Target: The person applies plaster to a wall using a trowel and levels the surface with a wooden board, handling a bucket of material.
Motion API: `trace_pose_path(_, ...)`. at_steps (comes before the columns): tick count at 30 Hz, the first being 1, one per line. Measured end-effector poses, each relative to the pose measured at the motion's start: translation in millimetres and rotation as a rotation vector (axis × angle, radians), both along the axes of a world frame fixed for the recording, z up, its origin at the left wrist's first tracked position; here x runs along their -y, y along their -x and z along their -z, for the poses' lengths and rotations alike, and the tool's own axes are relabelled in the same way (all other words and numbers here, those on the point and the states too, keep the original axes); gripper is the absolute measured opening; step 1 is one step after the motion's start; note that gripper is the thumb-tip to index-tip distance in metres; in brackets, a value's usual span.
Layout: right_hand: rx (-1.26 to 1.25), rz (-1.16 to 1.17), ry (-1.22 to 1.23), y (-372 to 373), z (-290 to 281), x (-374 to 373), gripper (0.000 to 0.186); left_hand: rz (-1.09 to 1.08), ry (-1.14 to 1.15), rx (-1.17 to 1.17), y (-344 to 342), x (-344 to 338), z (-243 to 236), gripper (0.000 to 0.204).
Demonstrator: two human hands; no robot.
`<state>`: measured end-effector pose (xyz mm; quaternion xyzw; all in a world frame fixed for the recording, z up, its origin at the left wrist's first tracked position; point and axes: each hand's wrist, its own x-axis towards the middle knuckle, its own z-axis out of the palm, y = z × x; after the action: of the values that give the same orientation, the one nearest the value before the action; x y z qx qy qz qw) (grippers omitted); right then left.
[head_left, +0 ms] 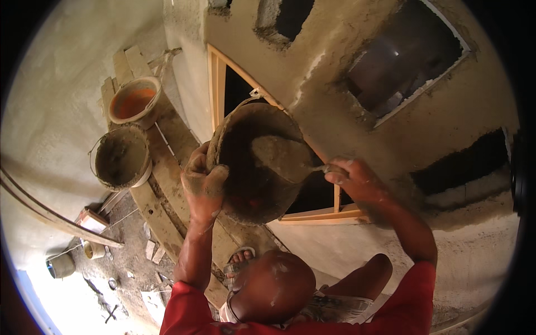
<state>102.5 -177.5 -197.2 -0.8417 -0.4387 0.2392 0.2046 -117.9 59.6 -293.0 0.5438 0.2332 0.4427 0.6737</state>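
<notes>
My left hand [204,184] grips the near-left rim of a mortar-caked bucket [248,198], thumb over the edge, holding it tilted toward me in the middle of the view. My right hand [349,176] is closed on the handle of a trowel, whose muddy blade [279,156] lies inside the bucket's mouth near its right side. Dark residue coats the inside. Behind the bucket is a wooden-framed opening [218,95] in the wall.
Weathered planks [145,206] form a platform under me, holding a mortar bucket [125,176] and an orange-lined tub [151,117]. The rendered wall [446,95] has several rough openings. A bent strip [61,223] hangs at left; buckets [61,273] stand below.
</notes>
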Motion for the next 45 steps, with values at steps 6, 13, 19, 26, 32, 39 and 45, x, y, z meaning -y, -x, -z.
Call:
trace_pose_path(6,0.189,-0.049,0.202,-5,-113,14,0.049,-0.014,0.013,-0.046,-1,0,12,0.011)
trace_pose_path(13,0.129,-0.139,0.124,-8,-215,22,0.053,-0.015,0.042,-0.131,19,-1,21,0.012)
trace_pose_path(19,0.497,0.133,0.192,-61,-216,-12,0.05,0.001,-0.017,-0.164,26,-4,47,0.045)
trace_pose_path(26,0.643,0.332,-0.091,-52,-256,31,0.06,0.002,0.04,-0.161,30,-3,37,0.014)
trace_pose_path(32,0.432,-0.323,0.163,-28,-130,23,0.059,0.097,-0.096,-0.101,13,5,16,0.041)
trace_pose_path(39,0.941,-0.386,0.437,37,-55,-19,0.027,0.139,-0.246,-0.074,-17,25,-42,0.024)
trace_pose_path(45,0.649,-0.41,0.432,26,-23,-22,0.021,0.175,-0.378,-0.076,-24,25,-62,0.022)
